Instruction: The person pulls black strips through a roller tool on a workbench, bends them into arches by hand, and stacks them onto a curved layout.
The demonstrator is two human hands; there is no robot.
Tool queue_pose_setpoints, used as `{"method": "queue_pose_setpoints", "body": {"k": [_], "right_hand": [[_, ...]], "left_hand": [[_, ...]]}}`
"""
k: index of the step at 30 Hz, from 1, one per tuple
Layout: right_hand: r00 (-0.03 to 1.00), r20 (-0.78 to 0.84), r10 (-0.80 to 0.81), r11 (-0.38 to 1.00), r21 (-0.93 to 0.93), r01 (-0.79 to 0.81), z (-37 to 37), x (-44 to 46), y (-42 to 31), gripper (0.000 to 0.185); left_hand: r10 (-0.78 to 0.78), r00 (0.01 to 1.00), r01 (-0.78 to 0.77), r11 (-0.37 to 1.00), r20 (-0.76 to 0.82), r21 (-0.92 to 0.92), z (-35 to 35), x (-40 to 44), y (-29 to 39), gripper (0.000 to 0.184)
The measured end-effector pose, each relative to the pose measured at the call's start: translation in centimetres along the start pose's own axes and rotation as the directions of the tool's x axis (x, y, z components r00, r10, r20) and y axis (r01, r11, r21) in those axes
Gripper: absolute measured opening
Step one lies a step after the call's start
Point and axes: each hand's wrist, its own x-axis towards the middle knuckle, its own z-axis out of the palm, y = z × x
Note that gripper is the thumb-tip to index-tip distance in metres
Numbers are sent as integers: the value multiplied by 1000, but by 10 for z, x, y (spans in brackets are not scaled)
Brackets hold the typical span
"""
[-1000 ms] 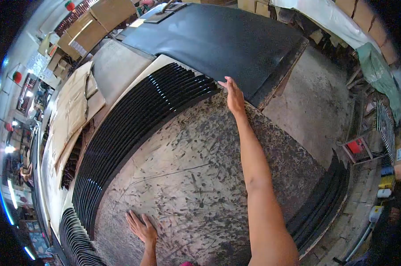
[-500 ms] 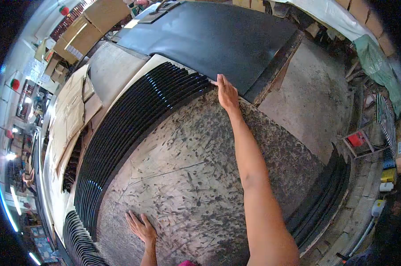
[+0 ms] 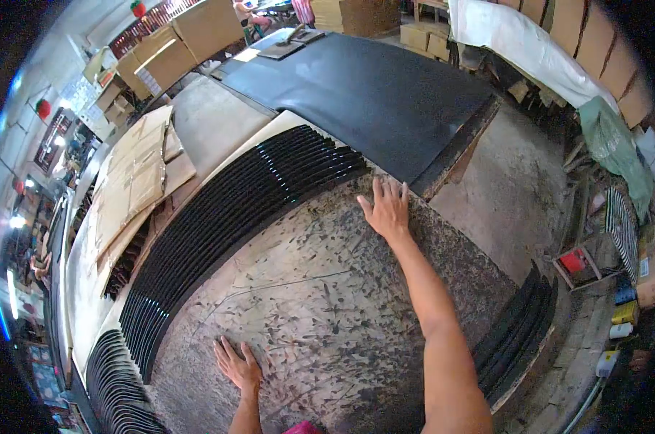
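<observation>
My left hand (image 3: 238, 367) lies with fingers spread on the large worn board (image 3: 306, 289), which is covered in dark smears. My right hand (image 3: 388, 210) is open over the far part of the same board, just below the right end of a curved row of black strips (image 3: 233, 195). Its fingers are apart and nothing shows in them; I cannot tell whether the palm touches the board. Side by side, the glossy strips run along the board's far and left edge.
A wide black sheet (image 3: 371, 94) covers the surface beyond the strips. More black strips lie at the lower left (image 3: 117, 387) and at the right edge (image 3: 519, 336). Flattened cardboard (image 3: 136, 184) is on the left. A small frame with a red panel (image 3: 578, 262) stands right.
My right hand has come away from the end of the strips and its fingers have spread. My left hand stays flat on the board. The view has tilted upward a little.
</observation>
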Motion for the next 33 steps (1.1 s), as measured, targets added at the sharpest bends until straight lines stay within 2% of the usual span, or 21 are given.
{"method": "queue_pose_setpoints", "body": {"k": [2, 3, 4, 6, 7, 10, 18, 33], "right_hand": [[988, 136, 79, 988, 120, -96, -15, 10, 8, 61], [965, 162, 205, 937, 251, -241, -3, 16, 14, 67], [947, 161, 277, 860, 398, -319, 9, 22, 19, 69], [893, 197, 405, 619, 660, -427, 28, 30, 20, 75], [904, 167, 393, 654, 640, -403, 39, 31, 19, 82], [866, 287, 409, 682, 535, -499, 33, 33, 9, 78], [912, 149, 383, 746, 533, -401, 49, 28, 8, 74], [901, 185, 391, 769, 471, -431, 43, 30, 3, 70]], "left_hand": [[-8, 1000, 8, 1000, 5, -10, -3, -3, 0, 67], [-7, 1000, 7, 1000, 5, -19, -3, -1, 3, 67], [-6, 1000, 6, 1000, 5, -13, -1, 0, 3, 67], [-9, 1000, 9, 1000, 1, 5, 1, 1, -1, 68], [-4, 1000, 4, 1000, -6, 6, 2, 3, 0, 68], [2, 1000, -1, 1000, -18, 4, 2, 1, 0, 68], [7, 999, -7, 1000, -33, 7, 3, 1, 0, 66], [14, 999, -14, 1000, -35, -2, 1, 1, 2, 66]]}}
